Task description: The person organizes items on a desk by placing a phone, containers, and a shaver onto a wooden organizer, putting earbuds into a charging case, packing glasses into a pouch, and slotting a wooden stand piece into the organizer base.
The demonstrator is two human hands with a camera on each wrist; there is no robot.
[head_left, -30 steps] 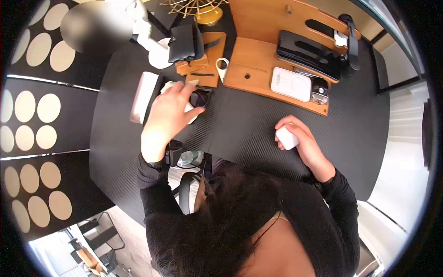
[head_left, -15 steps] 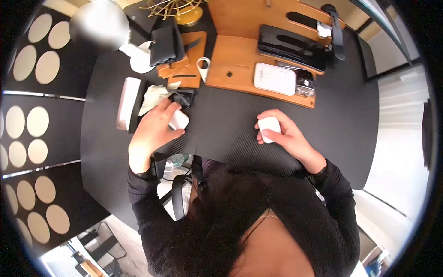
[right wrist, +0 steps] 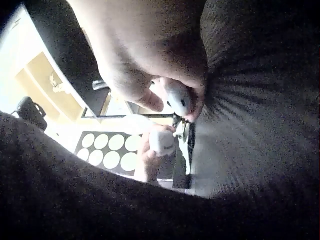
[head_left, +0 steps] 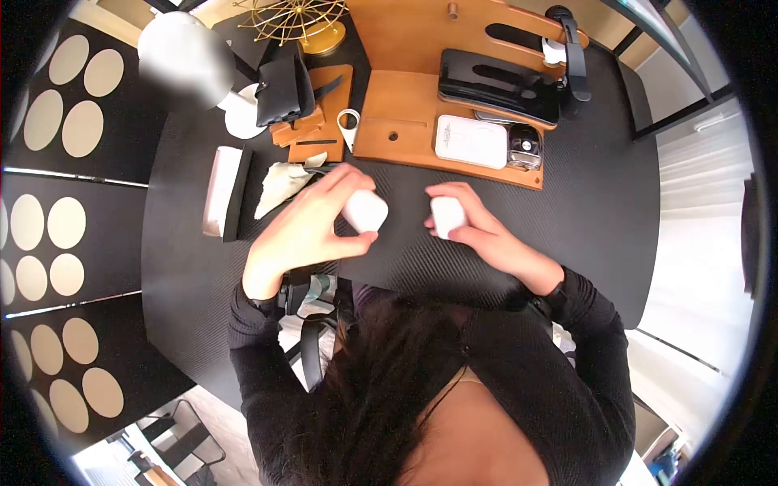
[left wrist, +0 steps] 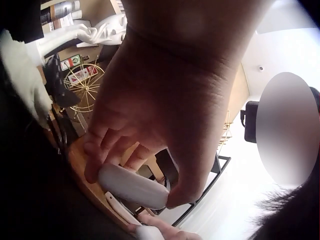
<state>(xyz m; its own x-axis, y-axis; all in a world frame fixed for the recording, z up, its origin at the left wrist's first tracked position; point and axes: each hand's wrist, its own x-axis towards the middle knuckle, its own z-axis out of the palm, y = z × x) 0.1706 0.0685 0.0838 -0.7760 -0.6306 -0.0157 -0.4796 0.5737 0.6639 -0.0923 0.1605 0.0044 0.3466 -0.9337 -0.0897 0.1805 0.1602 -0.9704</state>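
In the head view my left hand holds a white rounded case, shaped like an earbud case, between thumb and fingertips over the black desk. The left wrist view shows its smooth side spanned by the thumb and fingers. Facing it, a hand's width to the right, my right hand grips a smaller white rounded case, with the thumb on its near side. Both cases are apart from each other. A crumpled pale cloth lies just beyond my left forearm.
Behind the hands stands a tan desk organizer with a white flat charger, a small camera and a black glossy case. To the left are a white box, a black pouch and a gold wheel ornament.
My left hand has come back from the cloth and moved right, bringing its white case towards the other. The right hand has shifted slightly left and turned its case.
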